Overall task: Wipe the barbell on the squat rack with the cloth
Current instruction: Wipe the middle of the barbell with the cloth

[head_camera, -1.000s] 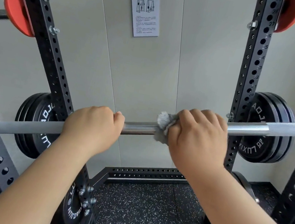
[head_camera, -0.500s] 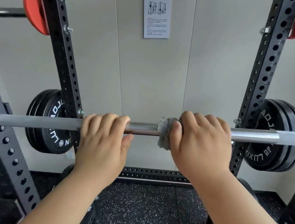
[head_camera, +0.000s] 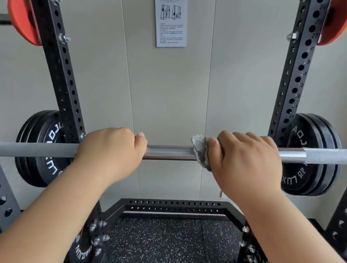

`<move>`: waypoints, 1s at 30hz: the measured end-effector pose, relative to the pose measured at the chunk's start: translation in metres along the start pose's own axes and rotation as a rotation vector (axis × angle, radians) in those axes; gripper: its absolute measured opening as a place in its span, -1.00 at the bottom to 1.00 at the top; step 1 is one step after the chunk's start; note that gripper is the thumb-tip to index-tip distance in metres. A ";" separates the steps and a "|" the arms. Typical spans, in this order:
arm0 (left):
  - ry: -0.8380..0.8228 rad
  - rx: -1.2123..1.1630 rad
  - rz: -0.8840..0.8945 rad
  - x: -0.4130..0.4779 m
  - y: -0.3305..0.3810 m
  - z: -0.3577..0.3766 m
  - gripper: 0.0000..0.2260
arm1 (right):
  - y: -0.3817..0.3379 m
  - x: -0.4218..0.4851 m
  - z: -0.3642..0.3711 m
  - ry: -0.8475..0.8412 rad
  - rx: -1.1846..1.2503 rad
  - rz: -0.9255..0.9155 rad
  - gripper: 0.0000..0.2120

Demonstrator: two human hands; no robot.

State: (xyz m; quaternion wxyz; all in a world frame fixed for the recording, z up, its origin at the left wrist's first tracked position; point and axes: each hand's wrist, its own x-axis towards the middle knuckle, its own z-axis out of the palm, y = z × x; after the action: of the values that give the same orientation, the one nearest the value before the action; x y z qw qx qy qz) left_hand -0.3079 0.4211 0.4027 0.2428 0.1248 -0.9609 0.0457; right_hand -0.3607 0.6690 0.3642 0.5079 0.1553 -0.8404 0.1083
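On the black squat rack [head_camera: 291,82], our left hand [head_camera: 109,152] clenches the long silver barbell [head_camera: 169,152]; our right hand [head_camera: 247,164] fingers grasp the crumpled grey cloth [head_camera: 199,151] around it. A slackened grip might drop the cloth.

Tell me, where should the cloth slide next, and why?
Probably left. The right hand grips the cloth around the bar, and a bare shiny stretch lies between it and the left hand, which grips the bar.
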 end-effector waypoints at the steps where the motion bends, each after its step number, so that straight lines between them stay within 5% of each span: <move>1: -0.024 0.007 0.006 0.000 0.001 -0.003 -0.48 | -0.003 0.004 -0.002 -0.029 -0.013 0.032 -0.58; 4: 0.055 0.064 0.052 -0.012 0.006 -0.002 -0.44 | -0.014 0.000 -0.001 -0.102 -0.037 0.010 -0.55; 10: 0.256 -0.123 0.244 -0.041 0.052 0.007 -0.50 | 0.014 -0.036 0.004 -0.006 0.044 -0.318 -0.56; 18: 0.357 -0.040 0.297 -0.033 0.106 0.032 -0.59 | 0.049 -0.003 -0.012 0.009 -0.025 0.057 -0.57; 22: 0.405 -0.069 0.270 -0.022 0.111 0.024 -0.58 | 0.049 -0.023 0.001 0.026 -0.036 -0.087 -0.62; 26: 0.341 0.002 0.174 -0.018 0.120 0.011 -0.50 | 0.079 -0.041 0.004 0.055 -0.017 -0.287 -0.52; 30: 0.092 0.023 0.106 -0.003 0.120 0.002 -0.48 | 0.107 -0.034 -0.004 0.080 -0.009 -0.181 -0.54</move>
State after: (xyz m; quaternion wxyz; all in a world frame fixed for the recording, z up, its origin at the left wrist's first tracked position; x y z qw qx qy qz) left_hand -0.3374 0.5372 0.3966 0.2823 0.0743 -0.9535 0.0753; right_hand -0.3826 0.7748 0.3329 0.5495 0.2238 -0.8024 0.0644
